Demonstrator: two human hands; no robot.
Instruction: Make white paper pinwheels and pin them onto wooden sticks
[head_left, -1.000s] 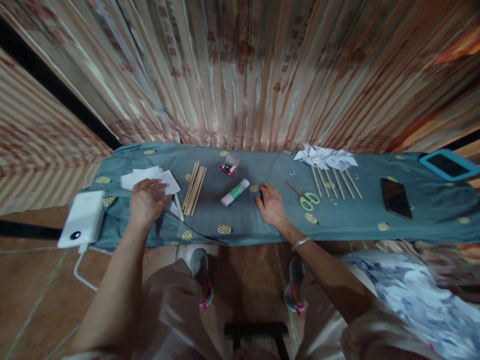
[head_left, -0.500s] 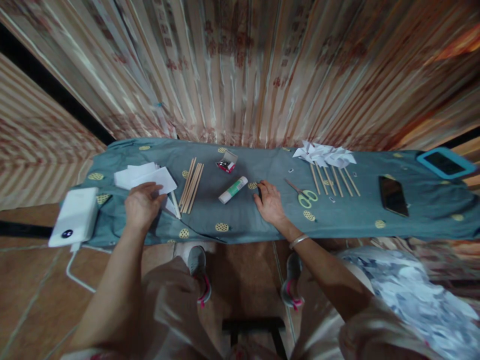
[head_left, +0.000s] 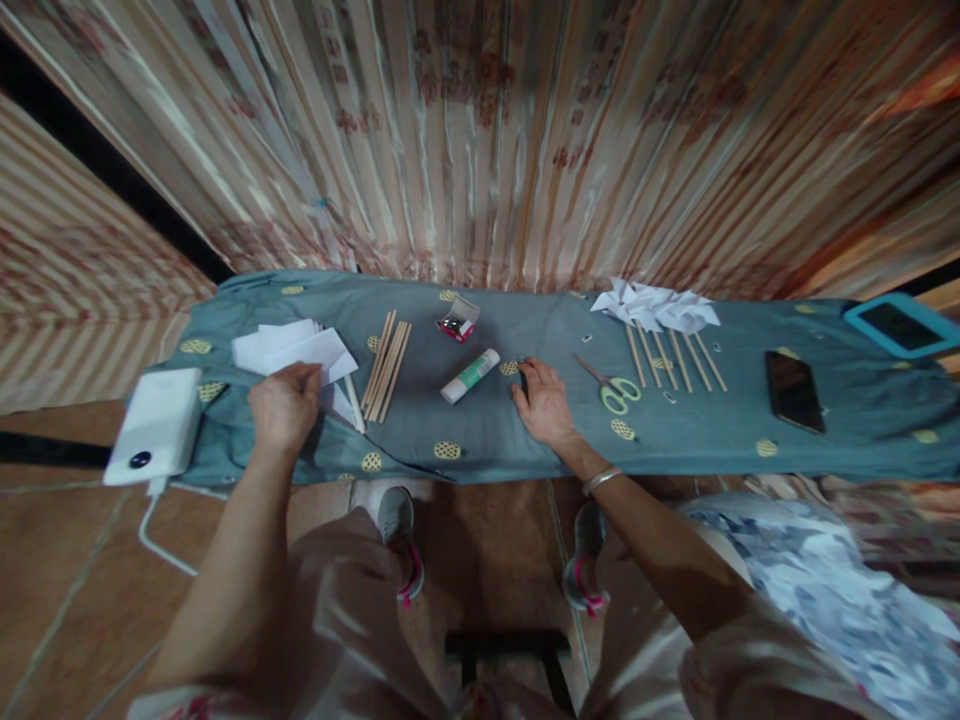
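Far left, a white power bank [head_left: 154,425] sat at the tabletop's [head_left: 409,435] near left corner. Next, white paper sheets [head_left: 289,345], towards the left end, and here was my left hand [head_left: 283,408], the nearer one by far! Its fingers were curled together at their near side; whether they pinched a sheet, I couldn't tell. The sheets lay just beyond that hand, towards the back edge, their long axis running roughly along the tabletop, the top one's corner pointing right, at the wooden sticks [head_left: 388,370]. Mid-table, a glue stick [head_left: 471,375] lay aslant, then my right hand [head_left: 545,403], palm down, fingers loosely apart. Right of it came scissors [head_left: 608,384] and, by the back edge, paper pinwheels [head_left: 660,306].
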